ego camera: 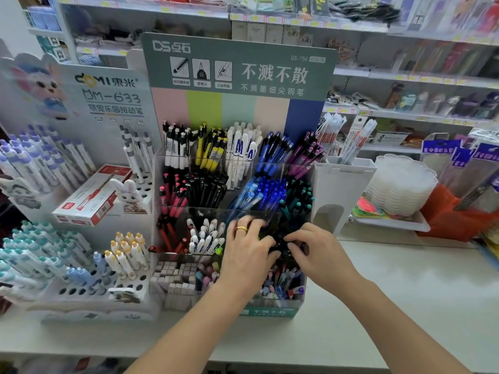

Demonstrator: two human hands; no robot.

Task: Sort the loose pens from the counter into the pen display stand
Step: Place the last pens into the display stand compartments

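Clear acrylic compartments make up the pen display stand (297,168), which rises in tiers directly ahead of both hands. The left hand (247,248), with a gold ring (241,229) on one finger, and the right hand (317,252) meet over the right-hand compartment of the third tier. All fingers are curled and closed around a bunch of dark pens (280,242) held between the two sets of fingertips. The bunch is blurred; the number of pens cannot be determined, nor whether their lower ends have already entered the compartment. No loose pens are visible on the counter (405,292) to the right of the right hand.

Probable faults from this position:
- Pens may slip from the bunch if either grip relaxes, falling into the mixed-colour compartment just below the fingers.
- Dark pens may be seated in the wrong compartment; teal-capped pens (299,201) stand just beyond the fingertips and white pens (206,236) just left of the left fingers.
- Forcing the bunch down may push against the acrylic divider and shift the stand.

Legible markings: the green header card (237,66) above the fingers reads "DS 点石", "DS-758", "不溅不散" and "不溅墨细尖钢笔". The base strip near the wrists repeats "不溅不散". The neighbouring stand (108,95), far left of the left hand, reads "DOMI 東米" and "DM-633"; the line beneath is too soft to confirm.
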